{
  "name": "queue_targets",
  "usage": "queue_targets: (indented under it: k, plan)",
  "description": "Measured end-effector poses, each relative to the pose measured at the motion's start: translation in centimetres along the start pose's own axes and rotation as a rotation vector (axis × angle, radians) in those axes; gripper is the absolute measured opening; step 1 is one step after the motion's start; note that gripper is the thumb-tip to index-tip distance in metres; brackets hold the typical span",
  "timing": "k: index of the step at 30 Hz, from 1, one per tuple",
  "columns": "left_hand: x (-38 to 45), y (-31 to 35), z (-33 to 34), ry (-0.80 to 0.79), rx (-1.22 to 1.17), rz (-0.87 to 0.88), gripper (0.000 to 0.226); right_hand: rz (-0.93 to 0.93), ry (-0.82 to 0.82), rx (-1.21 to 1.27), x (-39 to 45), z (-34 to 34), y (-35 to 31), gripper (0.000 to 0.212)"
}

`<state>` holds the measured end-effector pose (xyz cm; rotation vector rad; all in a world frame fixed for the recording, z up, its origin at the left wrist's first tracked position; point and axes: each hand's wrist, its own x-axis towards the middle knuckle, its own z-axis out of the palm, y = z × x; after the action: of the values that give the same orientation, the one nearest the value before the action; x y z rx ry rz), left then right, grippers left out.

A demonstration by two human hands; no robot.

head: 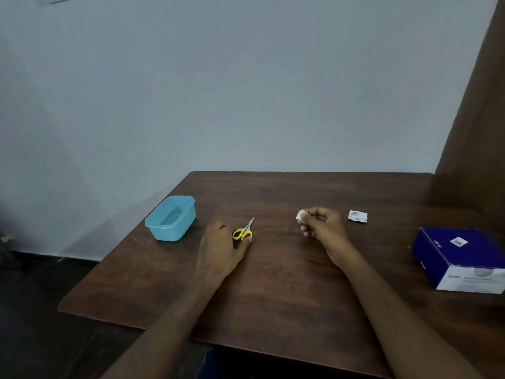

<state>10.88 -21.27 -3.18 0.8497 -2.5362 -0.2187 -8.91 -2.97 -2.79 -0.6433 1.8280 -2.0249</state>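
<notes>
- Left hand [221, 242] grips scissors [244, 231] by their yellow handles, at the centre of the table [273, 296].
- Right hand [319, 225] pinches white pad [301, 215], right of scissors.
- Light-blue tub [175, 231], far left: open-topped, inner floor showing.
- Dark-blue box [451, 255], right: closed.

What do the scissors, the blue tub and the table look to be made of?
The scissors have pale, metal-looking blades and glossy yellow plastic handles. The tub looks like light blue plastic, slightly translucent, with a smooth moulded rim. The table is dark brown wood or wood-look laminate: grain streaks show under a dull sheen.
</notes>
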Motion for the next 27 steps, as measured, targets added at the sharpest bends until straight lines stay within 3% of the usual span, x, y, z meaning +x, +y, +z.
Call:
queue_targets:
  k: [4, 9, 17, 27]
  plan:
    - [2.1, 3.1, 1.8, -0.073, -0.058, 0.059, 0.051, -0.018, 0.038, -0.061, 0.1, -0.1, 0.1, 0.01]
    - [4.4, 5.6, 3.6, -0.114, -0.122, 0.163, 0.063, -0.089, 0.15, -0.235, 0.7, -0.5, -0.1, 0.009]
    - [8.4, 7.7, 4.2, -0.209, -0.084, 0.303, 0.058, -0.06, 0.256, -0.169, 1.5, -1.2, 0.1, 0.014]
    - [10.2, 7.0, 6.5, -0.141, -0.248, 0.386, 0.047, -0.077, 0.279, -0.172, 2.1, -1.0, 0.9, 0.01]
